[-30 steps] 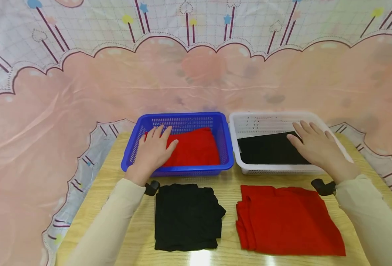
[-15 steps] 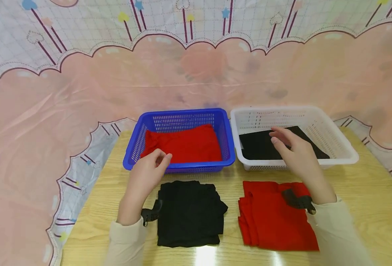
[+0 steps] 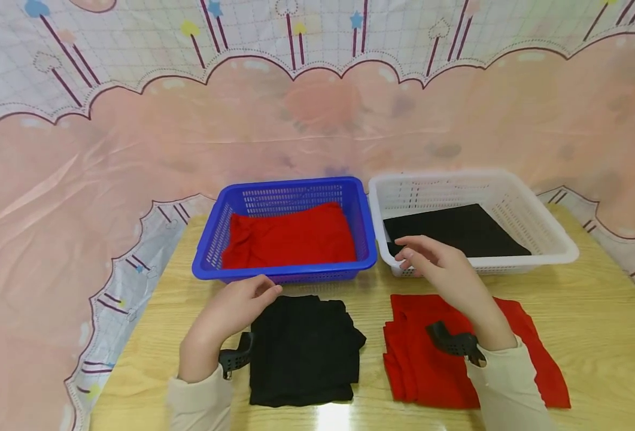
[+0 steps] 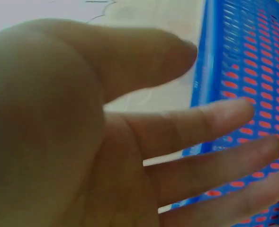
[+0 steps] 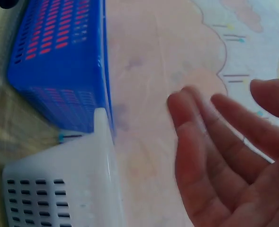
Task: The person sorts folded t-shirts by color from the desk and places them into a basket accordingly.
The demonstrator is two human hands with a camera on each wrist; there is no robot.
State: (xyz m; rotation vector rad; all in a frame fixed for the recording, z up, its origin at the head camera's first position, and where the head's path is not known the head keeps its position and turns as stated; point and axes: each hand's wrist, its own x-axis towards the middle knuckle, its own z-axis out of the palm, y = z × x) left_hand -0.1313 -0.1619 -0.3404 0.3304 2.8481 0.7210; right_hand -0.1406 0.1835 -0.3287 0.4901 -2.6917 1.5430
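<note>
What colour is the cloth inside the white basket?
Black; the cloth shows best in the head view.

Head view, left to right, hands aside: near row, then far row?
Near row: folded black cloth → folded red cloth. Far row: blue basket with red cloth inside → white basket with black cloth inside.

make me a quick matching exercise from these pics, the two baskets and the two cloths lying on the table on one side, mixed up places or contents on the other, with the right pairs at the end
Things
1. blue basket
2. white basket
3. black cloth on the table
4. red cloth on the table

Places or contents
A. has black fabric inside
B. in front of the white basket
C. has red fabric inside
D. in front of the blue basket

Right pairs
1-C, 2-A, 3-D, 4-B
</note>
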